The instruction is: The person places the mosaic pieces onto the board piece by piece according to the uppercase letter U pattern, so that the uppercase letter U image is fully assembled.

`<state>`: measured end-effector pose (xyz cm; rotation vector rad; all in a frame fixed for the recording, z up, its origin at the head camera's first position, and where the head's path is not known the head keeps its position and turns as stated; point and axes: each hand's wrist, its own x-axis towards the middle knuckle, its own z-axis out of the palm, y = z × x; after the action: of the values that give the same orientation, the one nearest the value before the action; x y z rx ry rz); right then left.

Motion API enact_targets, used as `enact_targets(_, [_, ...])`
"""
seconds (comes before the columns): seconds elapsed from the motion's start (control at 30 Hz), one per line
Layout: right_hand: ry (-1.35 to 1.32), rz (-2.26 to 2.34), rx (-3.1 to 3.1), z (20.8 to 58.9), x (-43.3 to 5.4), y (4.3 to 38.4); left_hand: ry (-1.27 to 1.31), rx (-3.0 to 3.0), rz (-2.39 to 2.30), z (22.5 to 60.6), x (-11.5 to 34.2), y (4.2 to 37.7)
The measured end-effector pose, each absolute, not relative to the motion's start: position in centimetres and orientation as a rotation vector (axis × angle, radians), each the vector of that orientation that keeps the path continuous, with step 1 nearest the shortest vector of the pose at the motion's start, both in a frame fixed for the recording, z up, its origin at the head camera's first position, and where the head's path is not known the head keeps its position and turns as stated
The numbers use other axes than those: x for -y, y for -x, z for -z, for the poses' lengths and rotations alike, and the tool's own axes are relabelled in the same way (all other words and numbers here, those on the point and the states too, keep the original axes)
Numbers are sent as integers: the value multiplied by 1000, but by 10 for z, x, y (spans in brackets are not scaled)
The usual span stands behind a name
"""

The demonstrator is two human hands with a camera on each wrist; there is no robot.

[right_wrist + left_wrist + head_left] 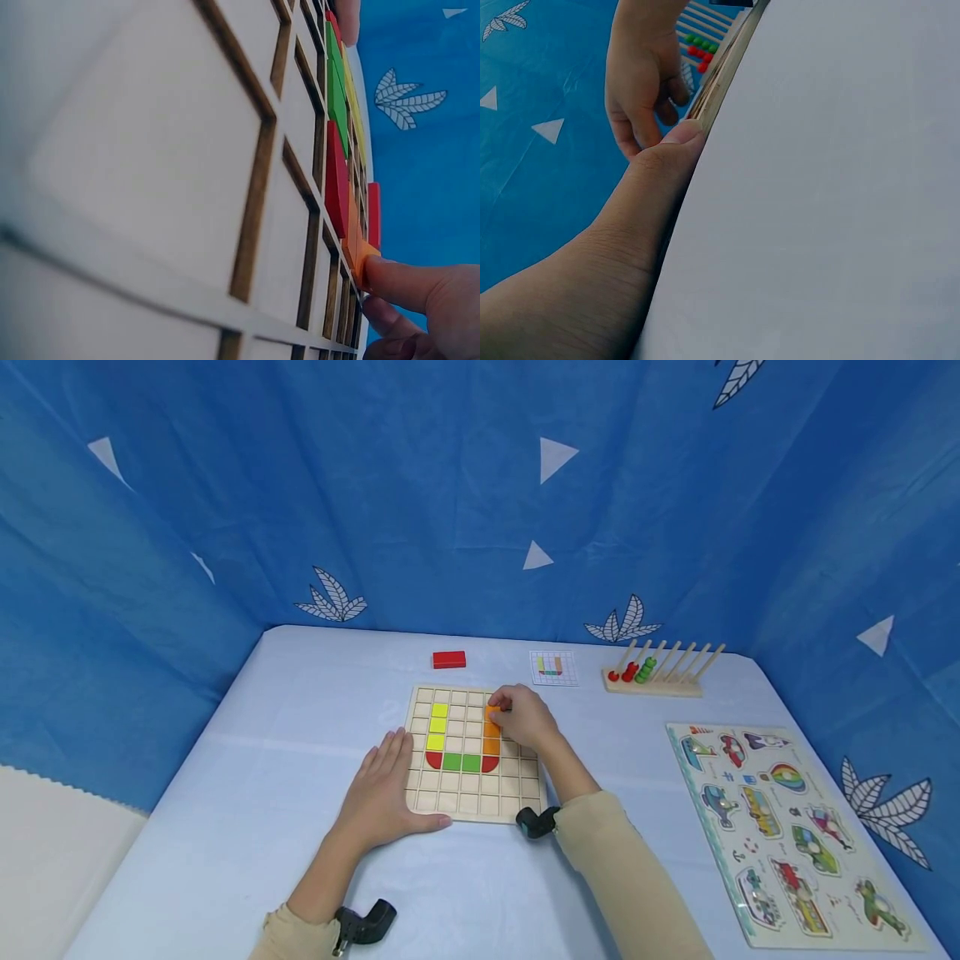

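Observation:
A wooden grid board (pixel 517 787) lies flat on the table. In its cells, yellow tiles (pixel 437 725), green tiles (pixel 461 763), rounded red corner pieces (pixel 490 765) and orange tiles (pixel 491 747) form a U shape. My right hand (pixel 527 720) pinches an orange tile (pixel 367 255) at the top of the right-hand column, the thumb on its face. At the board's left edge rests my left hand (pixel 381 795), fingers straight and the thumb stretched along the near edge. The left wrist view shows that thumb (pixel 681 133) touching the board's side.
Behind the board lie a red block (pixel 449 660) and a small pattern card (pixel 553 668) with a coloured U. A pegged bead counter (pixel 652 687) stands at the back right. The picture puzzle board (pixel 772 818) covers the right side of the table. Blue curtains hang around it.

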<state>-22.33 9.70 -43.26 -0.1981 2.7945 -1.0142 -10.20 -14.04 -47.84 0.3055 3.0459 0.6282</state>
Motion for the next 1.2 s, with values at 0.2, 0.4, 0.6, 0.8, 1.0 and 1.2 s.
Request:
enact_targets(0.2, [211, 998, -2806, 433, -98, 222, -304, -3045, -619, 479, 140, 102])
enact_targets(0.4, [237, 989, -2820, 433, -100, 221, -303, -3042, -638, 477, 139, 102])
enact_targets(0.6, [235, 963, -2810, 429, -101, 216, -308, -3048, -619, 478, 140, 102])
enact_targets(0.8, [259, 911, -2820, 427, -103, 209, -305, -3052, -634, 478, 140, 102])
enact_targets(1.0, [268, 940, -2835, 423, -109, 195, -301, -3051, -638, 478, 140, 102])
enact_targets(1.2, [249, 971, -2866, 412, -118, 176, -303, -3055, -634, 477, 139, 102])
